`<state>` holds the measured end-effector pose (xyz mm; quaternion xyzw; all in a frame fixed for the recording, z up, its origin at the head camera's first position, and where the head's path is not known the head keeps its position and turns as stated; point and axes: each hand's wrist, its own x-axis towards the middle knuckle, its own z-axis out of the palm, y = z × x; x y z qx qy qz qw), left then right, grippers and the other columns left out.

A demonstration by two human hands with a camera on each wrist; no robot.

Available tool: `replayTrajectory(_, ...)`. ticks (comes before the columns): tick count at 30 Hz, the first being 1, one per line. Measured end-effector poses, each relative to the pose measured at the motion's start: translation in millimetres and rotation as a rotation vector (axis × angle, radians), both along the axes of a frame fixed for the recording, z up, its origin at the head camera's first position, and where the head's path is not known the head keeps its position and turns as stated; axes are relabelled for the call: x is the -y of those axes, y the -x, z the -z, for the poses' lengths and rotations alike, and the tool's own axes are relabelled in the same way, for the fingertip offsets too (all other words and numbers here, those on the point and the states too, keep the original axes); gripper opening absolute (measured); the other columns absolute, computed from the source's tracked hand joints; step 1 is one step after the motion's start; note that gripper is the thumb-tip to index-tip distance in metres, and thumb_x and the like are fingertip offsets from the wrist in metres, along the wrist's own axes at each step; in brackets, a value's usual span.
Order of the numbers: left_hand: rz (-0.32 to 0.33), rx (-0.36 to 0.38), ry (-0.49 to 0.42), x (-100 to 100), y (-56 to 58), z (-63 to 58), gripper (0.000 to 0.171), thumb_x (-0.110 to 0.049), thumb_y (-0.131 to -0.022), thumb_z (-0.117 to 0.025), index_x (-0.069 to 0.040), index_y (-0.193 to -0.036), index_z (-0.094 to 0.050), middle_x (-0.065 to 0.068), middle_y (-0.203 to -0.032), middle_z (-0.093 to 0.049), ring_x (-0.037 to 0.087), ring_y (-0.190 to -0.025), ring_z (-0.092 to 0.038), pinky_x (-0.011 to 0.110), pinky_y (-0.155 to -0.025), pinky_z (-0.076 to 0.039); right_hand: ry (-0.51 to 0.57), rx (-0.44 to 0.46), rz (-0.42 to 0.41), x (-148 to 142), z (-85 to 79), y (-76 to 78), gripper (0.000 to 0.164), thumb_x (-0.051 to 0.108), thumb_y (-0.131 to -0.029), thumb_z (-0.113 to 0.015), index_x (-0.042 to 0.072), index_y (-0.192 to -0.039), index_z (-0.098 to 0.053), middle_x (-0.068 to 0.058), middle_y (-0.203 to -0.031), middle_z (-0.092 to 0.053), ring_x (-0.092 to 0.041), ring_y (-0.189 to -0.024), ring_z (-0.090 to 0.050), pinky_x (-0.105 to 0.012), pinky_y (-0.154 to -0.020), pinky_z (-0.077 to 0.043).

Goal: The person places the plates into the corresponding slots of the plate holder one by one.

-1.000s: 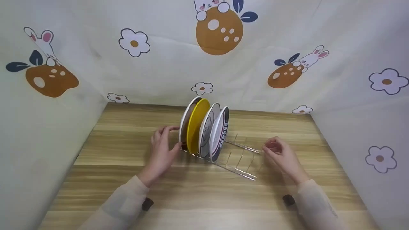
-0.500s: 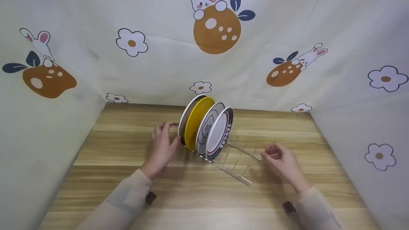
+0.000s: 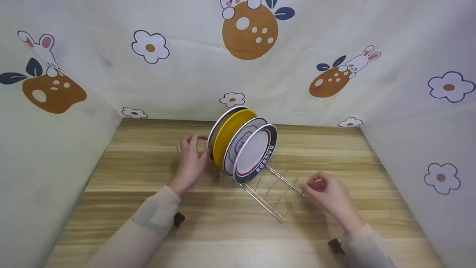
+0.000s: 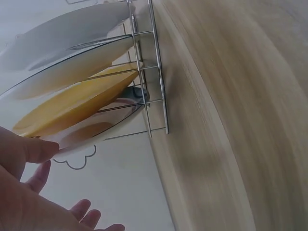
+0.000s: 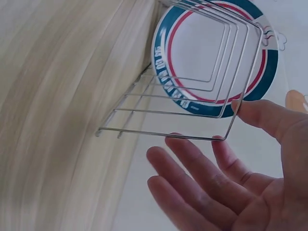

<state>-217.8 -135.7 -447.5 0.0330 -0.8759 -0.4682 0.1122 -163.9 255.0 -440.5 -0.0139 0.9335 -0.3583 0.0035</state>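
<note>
A thin metal wire dish rack stands at an angle on the table. Upright in its left part are a white-rimmed brownish plate, a yellow plate, a grey plate with a flower print and a white plate with a dark blue lettered rim. My left hand holds the rack's left end between thumb and forefinger, right beside the outermost plate. At the opposite end, my right hand pinches the end wire; its other fingers lie beneath, seen in the right wrist view.
A wood-grain table extends all round the rack. Pale cloth printed with rabbits, oranges and flowers rises along the back and both sides. Small black pieces sit by both sleeves.
The rack has turned, its right end swinging toward me and its left end moving slightly back, so the plate faces show more. Both hands have moved with the ends.
</note>
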Motion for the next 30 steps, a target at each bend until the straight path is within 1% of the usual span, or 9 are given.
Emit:
replayTrajectory(4, -0.002, 0.006, -0.003, -1.3, 5.7, -0.1, 0.032, -0.014, -0.1, -0.065, -0.016, -0.131, -0.059, 0.021, -0.147, -0.044, 0.04, -0.133, -0.035, 0.052, -0.112, -0.034, -0.024, 0.016, -0.008, 2.7, -3.7, -5.1, 0.019, 0.028, -0.09, -0.08, 0.014, -0.094, -0.067, -0.009, -0.096, -0.08, -0.026, -0.094, -0.077, -0.045, -0.085, -0.061)
replayTrajectory(8, 0.007, 0.013, -0.014, -2.4, 9.9, 0.5, 0.031, -0.013, -0.101, -0.065, -0.015, -0.131, -0.059, 0.02, -0.151, -0.041, 0.041, -0.137, -0.033, 0.054, -0.115, -0.033, -0.033, 0.023, -0.008, 5.0, -6.9, -10.0, 0.02, 0.029, -0.089, -0.081, 0.016, -0.091, -0.067, -0.009, -0.093, -0.08, -0.027, -0.092, -0.077, -0.044, -0.081, -0.061)
replayTrajectory(13, 0.009, 0.001, -0.027, -2.7, 14.5, 0.8, 0.03, -0.013, -0.1, -0.066, -0.015, -0.129, -0.06, 0.02, -0.151, -0.041, 0.041, -0.137, -0.032, 0.054, -0.115, -0.033, -0.038, 0.019, -0.012, 8.0, -9.1, -16.1, 0.021, 0.031, -0.088, -0.082, 0.017, -0.088, -0.067, -0.01, -0.092, -0.08, -0.026, -0.091, -0.078, -0.047, -0.082, -0.061)
replayTrajectory(17, 0.01, 0.004, -0.029, -2.9, 18.2, 1.5, 0.028, -0.013, -0.1, -0.065, -0.015, -0.128, -0.061, 0.021, -0.151, -0.041, 0.04, -0.137, -0.032, 0.055, -0.115, -0.033, -0.023, 0.009, -0.037, 9.6, -8.6, -19.8, 0.02, 0.028, -0.086, -0.084, 0.017, -0.085, -0.067, -0.01, -0.091, -0.08, -0.025, -0.088, -0.078, -0.047, -0.082, -0.062)
replayTrajectory(23, -0.002, 0.015, 0.006, -4.0, 23.6, 1.7, 0.027, -0.013, -0.1, -0.065, -0.015, -0.127, -0.061, 0.021, -0.148, -0.043, 0.041, -0.136, -0.034, 0.054, -0.114, -0.033, -0.023, 0.032, -0.052, 13.2, -7.1, -23.6, 0.023, 0.03, -0.084, -0.086, 0.019, -0.083, -0.066, -0.005, -0.088, -0.08, -0.017, -0.083, -0.078, -0.043, -0.081, -0.063)
replayTrajectory(26, -0.004, 0.008, 0.027, -4.7, 25.9, 1.8, 0.027, -0.014, -0.1, -0.066, -0.015, -0.127, -0.061, 0.021, -0.148, -0.044, 0.042, -0.135, -0.034, 0.055, -0.112, -0.034, -0.019, 0.041, -0.059, 14.6, -7.8, -26.1, 0.026, 0.033, -0.084, -0.086, 0.018, -0.082, -0.065, -0.005, -0.087, -0.08, -0.017, -0.083, -0.077, -0.042, -0.08, -0.062)
replayTrajectory(30, -0.005, -0.008, 0.053, -5.4, 28.6, 1.2, 0.027, -0.015, -0.1, -0.067, -0.016, -0.126, -0.062, 0.022, -0.148, -0.044, 0.042, -0.135, -0.035, 0.057, -0.11, -0.036, -0.009, 0.026, -0.081, 16.4, -8.8, -29.3, 0.027, 0.034, -0.085, -0.085, 0.017, -0.081, -0.064, -0.005, -0.089, -0.08, -0.021, -0.086, -0.078, -0.043, -0.08, -0.063)
